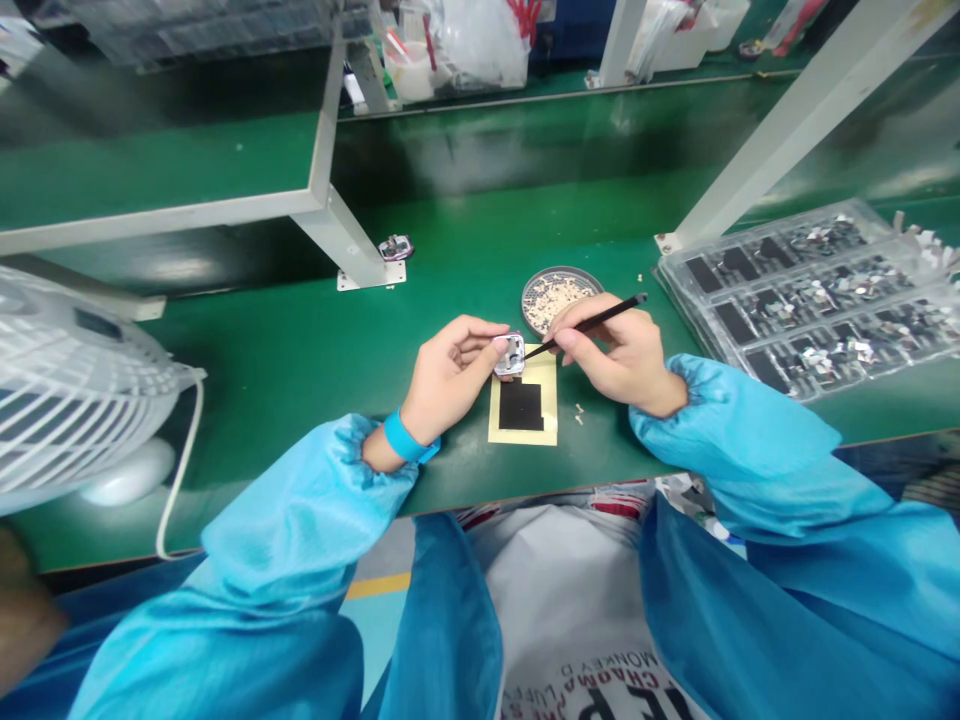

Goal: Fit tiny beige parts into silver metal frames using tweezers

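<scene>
Between the thumb and fingers of my left hand (453,372) is a small silver watch-like case (511,355), its inner side facing up. My right hand (611,345) grips a pair of black tweezers (592,322), whose tip points at the right edge of the case; whether it touches cannot be made out. Under the case lies a pale yellow sheet (550,400) bearing a black adhesive patch (520,406). Just behind my right fingers stands a round grey dish (528,303) full of tiny beige pieces, partly covered by that hand.
Clear compartment trays (810,290) with many small parts sit at the right. A white fan (82,390) and its cable occupy the left. Another small case (396,248) lies by the metal shelf leg (346,240). Tiny loose bits (578,414) dot the green bench.
</scene>
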### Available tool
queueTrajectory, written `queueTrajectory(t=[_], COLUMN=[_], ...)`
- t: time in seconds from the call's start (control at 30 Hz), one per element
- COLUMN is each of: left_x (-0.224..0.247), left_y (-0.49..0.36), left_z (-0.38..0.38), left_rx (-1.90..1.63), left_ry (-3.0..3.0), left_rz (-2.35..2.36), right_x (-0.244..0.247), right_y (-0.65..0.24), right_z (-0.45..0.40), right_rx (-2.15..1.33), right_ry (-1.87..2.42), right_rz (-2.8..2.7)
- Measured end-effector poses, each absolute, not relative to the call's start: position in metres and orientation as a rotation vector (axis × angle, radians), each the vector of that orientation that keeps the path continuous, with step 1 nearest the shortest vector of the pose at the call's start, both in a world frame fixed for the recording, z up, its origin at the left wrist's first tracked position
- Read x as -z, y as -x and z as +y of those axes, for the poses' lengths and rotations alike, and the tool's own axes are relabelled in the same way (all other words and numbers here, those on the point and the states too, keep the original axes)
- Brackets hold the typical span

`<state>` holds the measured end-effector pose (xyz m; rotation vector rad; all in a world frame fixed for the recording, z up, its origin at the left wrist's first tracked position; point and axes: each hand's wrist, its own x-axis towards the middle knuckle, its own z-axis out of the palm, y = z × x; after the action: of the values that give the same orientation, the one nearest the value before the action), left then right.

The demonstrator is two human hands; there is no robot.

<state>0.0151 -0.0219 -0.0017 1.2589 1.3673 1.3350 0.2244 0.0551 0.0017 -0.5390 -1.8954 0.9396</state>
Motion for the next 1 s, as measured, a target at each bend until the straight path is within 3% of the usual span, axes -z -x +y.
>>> queueTrajectory(t=[0.33, 0.63, 0.7, 0.8, 0.9, 1.0], left_x=[0.003, 0.004, 0.005, 0.007, 0.007, 0.004], left_y=[-0.003, 0.006, 0.007, 0.009, 0.007, 0.001], left_z=[-0.017, -0.006, -0.005, -0.005, -0.007, -0.011], left_rx=[-1.399, -1.357, -1.331, -1.185, -1.031, -1.002], left_ry=[-1.383, -1.201, -1.183, -1.203, -1.226, -1.17], left_rz=[1.414, 1.405, 1.385, 1.431, 1.468, 1.414], right_x=[-0.007, -0.017, -0.024, -0.04, -0.055, -0.056], right_y=[-0.223, -0.226, -0.236, -0.273, -0.334, -0.402], right_z=[0.072, 0.071, 0.068, 0.069, 0.086, 0.112], right_rx=[-1.674, -1.785, -1.684, -1.198, -0.505, -0.075], right_ry=[0.526, 0.561, 0.6, 0.823, 1.278, 1.831], right_rz=[-1.746, -1.696, -1.693, -1.891, -2.014, -1.966])
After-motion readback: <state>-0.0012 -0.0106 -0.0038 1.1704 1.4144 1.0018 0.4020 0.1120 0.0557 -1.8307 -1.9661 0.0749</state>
